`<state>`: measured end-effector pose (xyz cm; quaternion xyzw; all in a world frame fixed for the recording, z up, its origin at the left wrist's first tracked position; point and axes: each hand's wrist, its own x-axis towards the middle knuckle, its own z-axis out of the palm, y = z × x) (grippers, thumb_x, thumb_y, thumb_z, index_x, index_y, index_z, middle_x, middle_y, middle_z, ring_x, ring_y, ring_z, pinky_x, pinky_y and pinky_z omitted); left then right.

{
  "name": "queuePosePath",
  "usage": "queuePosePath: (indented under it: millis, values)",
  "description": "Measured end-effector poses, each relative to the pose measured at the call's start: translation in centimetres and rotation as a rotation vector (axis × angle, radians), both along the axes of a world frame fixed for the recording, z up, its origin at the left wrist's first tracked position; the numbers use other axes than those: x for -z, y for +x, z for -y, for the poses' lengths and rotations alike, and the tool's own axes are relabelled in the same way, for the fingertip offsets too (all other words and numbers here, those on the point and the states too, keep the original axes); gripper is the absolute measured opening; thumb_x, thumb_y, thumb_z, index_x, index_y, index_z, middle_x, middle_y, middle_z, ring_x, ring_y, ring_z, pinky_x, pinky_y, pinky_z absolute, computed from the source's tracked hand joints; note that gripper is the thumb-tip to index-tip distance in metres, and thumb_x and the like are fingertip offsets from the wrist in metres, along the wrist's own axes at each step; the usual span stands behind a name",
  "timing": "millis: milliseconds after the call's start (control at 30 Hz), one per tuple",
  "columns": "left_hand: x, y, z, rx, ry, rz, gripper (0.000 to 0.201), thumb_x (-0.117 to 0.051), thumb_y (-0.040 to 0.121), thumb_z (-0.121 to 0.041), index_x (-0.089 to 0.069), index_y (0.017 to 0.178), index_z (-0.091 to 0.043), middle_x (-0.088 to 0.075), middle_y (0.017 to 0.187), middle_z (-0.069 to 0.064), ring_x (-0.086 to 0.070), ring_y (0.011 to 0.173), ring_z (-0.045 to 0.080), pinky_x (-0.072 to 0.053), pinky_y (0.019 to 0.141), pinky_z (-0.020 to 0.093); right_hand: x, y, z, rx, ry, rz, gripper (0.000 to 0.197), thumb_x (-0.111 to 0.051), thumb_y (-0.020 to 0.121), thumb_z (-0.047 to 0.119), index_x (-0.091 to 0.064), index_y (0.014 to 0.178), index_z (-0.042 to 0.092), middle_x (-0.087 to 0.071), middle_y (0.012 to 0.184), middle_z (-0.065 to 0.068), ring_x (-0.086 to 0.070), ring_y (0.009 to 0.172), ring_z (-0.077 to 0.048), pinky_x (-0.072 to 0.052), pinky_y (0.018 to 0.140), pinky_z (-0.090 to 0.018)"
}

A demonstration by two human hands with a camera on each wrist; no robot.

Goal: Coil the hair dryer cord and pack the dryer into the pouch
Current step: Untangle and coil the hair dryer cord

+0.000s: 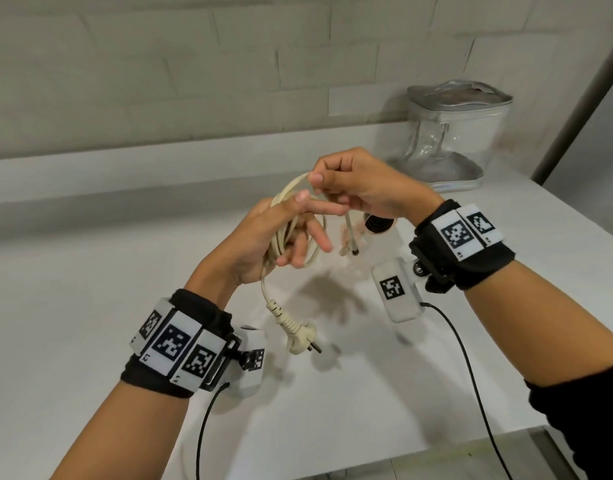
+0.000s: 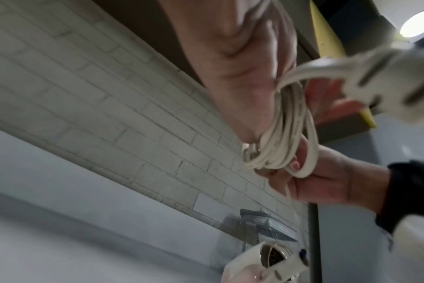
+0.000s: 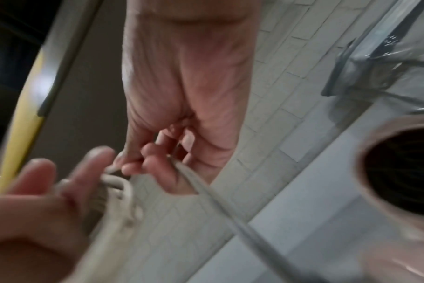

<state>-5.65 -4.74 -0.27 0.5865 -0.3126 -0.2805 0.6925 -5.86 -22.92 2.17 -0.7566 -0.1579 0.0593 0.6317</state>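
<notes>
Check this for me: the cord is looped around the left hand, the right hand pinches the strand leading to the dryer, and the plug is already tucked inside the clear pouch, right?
Not quite. The plug is not in the clear pouch; in the head view it dangles below the left hand, and the pouch stands apart by the wall. The rest holds: the cord is looped around the left hand, and the right hand pinches the strand leading to the dryer.

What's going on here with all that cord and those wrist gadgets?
A person is winding a hair dryer's cream cord into loops around the left hand, while the right hand pinches the next stretch and guides it on. The plug dangles free below the coil. The hair dryer hangs mostly hidden below the right hand. The clear pouch stands on the white counter by the wall, not yet in use.
</notes>
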Motion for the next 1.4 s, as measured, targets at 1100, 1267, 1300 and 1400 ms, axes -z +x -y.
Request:
queuePosePath:
  millis: [1100,1267,1300,1400]
  values:
    - [0.9,4.0,-1.9,-0.484,-0.063,-0.015,0.054,-0.017,0.1,-0.039,-0.049,0.128,-0.005,-0.066,0.051,-0.003,-0.03,0.026,0.006,-0.027,0.04,0.015,5.4,0.4,-5.9,-0.055,-0.929,-0.151,0.013,-0.03,0.098,0.021,-0.038,0.097,0.011,-0.055,0.117,-0.014,-0.056,0.103,-0.033,-0.046,0.091,-0.046]
    - [2.3,4.4,-2.0,-0.461,-0.099,-0.084,0.06,-0.017,0.1,-0.043,-0.061,0.112,-0.005,-0.035,0.03,-0.006,-0.022,0.023,0.003,-0.018,0.03,0.013,6.8,0.7,-5.3,-0.034,-0.854,-0.279,0.012,-0.03,0.099,0.016,-0.04,0.094,0.014,-0.042,0.078,0.002,-0.04,0.064,-0.012,-0.034,0.057,-0.021]
    - [2.6,4.5,-2.0,-0.451,-0.11,-0.101,0.06,-0.018,0.1,-0.043,-0.063,0.105,-0.005,-0.031,0.028,-0.006,-0.021,0.023,0.003,-0.017,0.029,0.012,7.3,0.7,-5.2,-0.022,-0.784,-0.318,0.012,-0.031,0.098,0.014,-0.04,0.091,0.016,-0.042,0.078,0.0,-0.039,0.063,-0.013,-0.034,0.055,-0.021]
    - [3.1,4.9,-1.8,-0.432,-0.169,-0.153,0.059,-0.018,0.1,-0.04,-0.065,0.092,-0.005,-0.025,0.026,-0.007,-0.019,0.021,0.003,-0.016,0.028,0.011,7.8,0.4,-5.1,0.107,-0.657,-0.249,0.016,-0.043,0.091,0.012,-0.038,0.107,0.011,-0.047,0.095,-0.009,-0.046,0.078,-0.021,-0.038,0.058,-0.025]
